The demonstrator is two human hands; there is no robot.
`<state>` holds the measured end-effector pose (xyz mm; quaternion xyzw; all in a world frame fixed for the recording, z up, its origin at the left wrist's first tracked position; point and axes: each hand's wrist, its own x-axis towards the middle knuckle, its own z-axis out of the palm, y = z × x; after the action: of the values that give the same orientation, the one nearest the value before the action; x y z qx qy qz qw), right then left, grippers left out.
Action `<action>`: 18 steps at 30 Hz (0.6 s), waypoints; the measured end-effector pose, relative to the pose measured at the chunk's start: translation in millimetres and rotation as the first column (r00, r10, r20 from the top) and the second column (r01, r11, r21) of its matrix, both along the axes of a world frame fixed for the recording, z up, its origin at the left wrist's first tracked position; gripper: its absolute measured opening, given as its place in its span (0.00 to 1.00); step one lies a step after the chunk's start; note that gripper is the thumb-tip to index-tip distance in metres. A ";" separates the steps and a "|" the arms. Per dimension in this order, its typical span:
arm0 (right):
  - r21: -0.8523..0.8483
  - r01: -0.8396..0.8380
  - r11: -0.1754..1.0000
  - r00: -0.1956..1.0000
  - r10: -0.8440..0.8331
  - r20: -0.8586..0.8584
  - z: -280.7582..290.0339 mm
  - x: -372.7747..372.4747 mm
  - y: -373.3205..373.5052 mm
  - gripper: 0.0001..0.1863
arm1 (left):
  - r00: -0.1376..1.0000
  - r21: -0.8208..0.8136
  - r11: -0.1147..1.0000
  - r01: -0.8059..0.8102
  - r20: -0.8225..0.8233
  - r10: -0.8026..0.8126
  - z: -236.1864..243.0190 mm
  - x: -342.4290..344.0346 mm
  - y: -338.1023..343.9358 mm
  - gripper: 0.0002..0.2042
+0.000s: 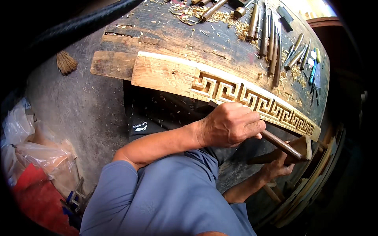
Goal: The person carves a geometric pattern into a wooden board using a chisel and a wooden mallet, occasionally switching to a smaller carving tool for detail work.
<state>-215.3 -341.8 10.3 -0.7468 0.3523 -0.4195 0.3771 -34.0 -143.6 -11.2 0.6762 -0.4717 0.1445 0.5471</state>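
Observation:
My left hand (232, 124) is closed around a chisel with a long dark wooden handle (280, 144). Its blade end points left, by the front edge of a pale wooden board (163, 74); the hand hides much of the tool. A meander pattern of square hooks (256, 96) is cut into the board's right part, while the left part is plain. Lower right, my right hand (275, 169) grips a wooden mallet (306, 148), its fingers partly hidden. The mallet's head is close to the chisel's butt end; I cannot tell whether they touch.
The board lies along the near edge of a worn workbench (173, 37). Several carving tools (271, 45) and wood shavings (230, 17) cover its far side. Stacked wooden pieces (315, 185) stand lower right. Plastic sheeting (43, 151) and a straw brush (66, 63) are at left.

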 end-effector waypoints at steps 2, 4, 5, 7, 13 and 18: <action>-0.162 -0.081 0.983 0.996 0.084 0.007 -5.2 -10.9 -8.4 0.18 | 1.000 -0.012 1.000 0.004 -0.006 -0.004 -0.2 0.4 -0.1 0.14; -0.304 -0.077 0.950 0.996 0.056 -0.076 2.9 -17.7 -20.9 0.18 | 1.000 -0.024 1.000 0.005 -0.013 -0.005 -0.5 1.0 0.2 0.14; -0.347 -0.071 0.935 0.992 0.032 -0.119 7.1 -19.8 -21.8 0.18 | 1.000 -0.029 1.000 0.002 -0.017 -0.002 -0.6 1.1 0.1 0.14; -0.406 -0.057 0.912 0.979 -0.028 -0.200 13.0 -23.2 -18.9 0.19 | 1.000 -0.037 0.999 -0.007 -0.024 0.006 -1.1 1.6 0.7 0.15; -0.252 0.049 0.967 0.991 -0.078 -0.108 27.2 -6.6 4.5 0.22 | 1.000 -0.018 1.000 0.010 -0.027 -0.010 -3.9 1.8 0.3 0.15; -0.413 -0.064 0.908 0.981 -0.018 -0.193 27.9 -3.6 6.7 0.24 | 0.999 -0.016 1.000 0.017 -0.041 -0.018 -2.6 2.6 1.4 0.15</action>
<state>-218.9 -335.0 38.3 -0.8512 0.2804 -0.4065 0.1777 -31.4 -142.2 -13.7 0.6705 -0.4651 0.1296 0.5632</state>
